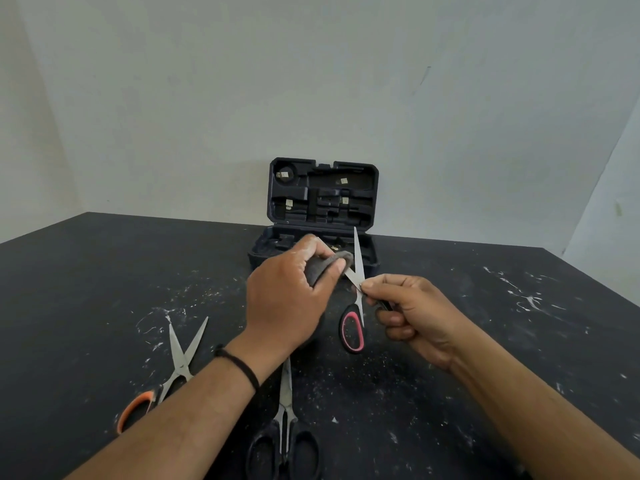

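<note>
My right hand (414, 315) grips one handle of a pair of pink-and-black scissors (353, 329), held above the table with the blades spread. One blade points up past the case behind it. My left hand (294, 299) holds a grey cloth (323, 266) wrapped over the other blade, thumb and fingers pinching it. The pink handle loop hangs free below the pivot.
A dark blue tool case (322, 199) stands open at the back of the black, white-speckled table (485, 341). Orange-handled scissors (166, 379) lie open at the front left. Black-handled scissors (285, 431) lie closed near the front edge, between my forearms.
</note>
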